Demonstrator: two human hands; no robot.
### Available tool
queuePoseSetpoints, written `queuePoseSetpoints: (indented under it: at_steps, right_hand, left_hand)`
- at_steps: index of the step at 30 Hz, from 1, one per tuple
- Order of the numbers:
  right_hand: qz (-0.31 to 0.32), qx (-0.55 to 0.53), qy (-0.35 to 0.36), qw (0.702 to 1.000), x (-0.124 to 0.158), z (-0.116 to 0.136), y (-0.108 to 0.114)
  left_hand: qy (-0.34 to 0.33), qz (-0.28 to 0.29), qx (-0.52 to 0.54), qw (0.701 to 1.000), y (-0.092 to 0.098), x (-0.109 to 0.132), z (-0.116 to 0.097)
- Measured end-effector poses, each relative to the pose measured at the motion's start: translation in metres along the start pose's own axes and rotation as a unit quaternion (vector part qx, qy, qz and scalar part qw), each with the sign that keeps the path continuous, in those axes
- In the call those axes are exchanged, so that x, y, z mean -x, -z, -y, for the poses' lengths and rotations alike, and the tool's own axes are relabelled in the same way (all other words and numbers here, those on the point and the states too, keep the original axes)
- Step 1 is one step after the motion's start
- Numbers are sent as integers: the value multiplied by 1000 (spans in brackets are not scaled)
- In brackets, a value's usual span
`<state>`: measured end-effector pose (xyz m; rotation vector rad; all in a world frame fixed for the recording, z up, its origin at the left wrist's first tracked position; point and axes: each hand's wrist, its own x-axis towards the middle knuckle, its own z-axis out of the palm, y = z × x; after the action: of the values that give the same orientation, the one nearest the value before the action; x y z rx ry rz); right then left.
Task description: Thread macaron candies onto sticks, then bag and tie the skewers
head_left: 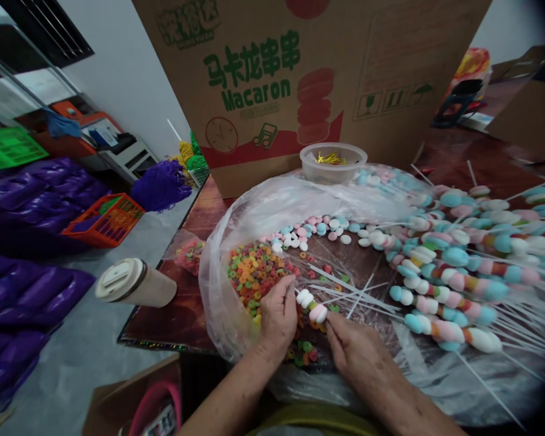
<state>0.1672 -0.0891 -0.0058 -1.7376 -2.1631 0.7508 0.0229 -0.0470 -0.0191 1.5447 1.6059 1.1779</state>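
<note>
Matt cardboard box (345,60); glossy wood-look tabletop (186,312); crinkled plastic sheeting (272,197); smooth, matt sweets (318,313).

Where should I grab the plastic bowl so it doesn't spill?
I'd take the bowl by its left and right rim, using both hands, from the near side. The rim is wider than the base, the box stands behind, and the open top shows gold strips, so keep it level.
</note>
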Motion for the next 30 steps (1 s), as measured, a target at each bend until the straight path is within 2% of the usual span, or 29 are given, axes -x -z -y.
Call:
queuePoseSetpoints:
  at_steps: [5,8,11,14,17,23,25,30]
  right_hand:
    - [7,3,-1,1000,-2,2,-13]
    - [14,-9,-5,1000,-1,1,-22]
    - [19,-15,-3,1000,0,-1,-28]
    - [-28,-11,1,1000,0,-3,-25]
    - [-64,-1,9,998,-2,-3,-20]
    - [-28,18,-14,999,-3,-3,-22]
    - [-10,21,-16,1000,-2,-3,-25]
    - [-1,-22,-10,1000,-4,-6,-31]
  left_hand:
    - [-37,-23,-97,994,-8,7,9]
    - [-122,6,-160,979,-6,7,8]
    - [-199,41,-240,949,0,4,2]
    - [-175,34,-303,936,9,-1,-4]
    - [-134,35,-290,947,12,-3,-3]
    - [-100,27,-257,961,3,4,10]
    - [-113,30,-260,959,0,8,11]
    - [-160,83,-298,937,-2,15,6]
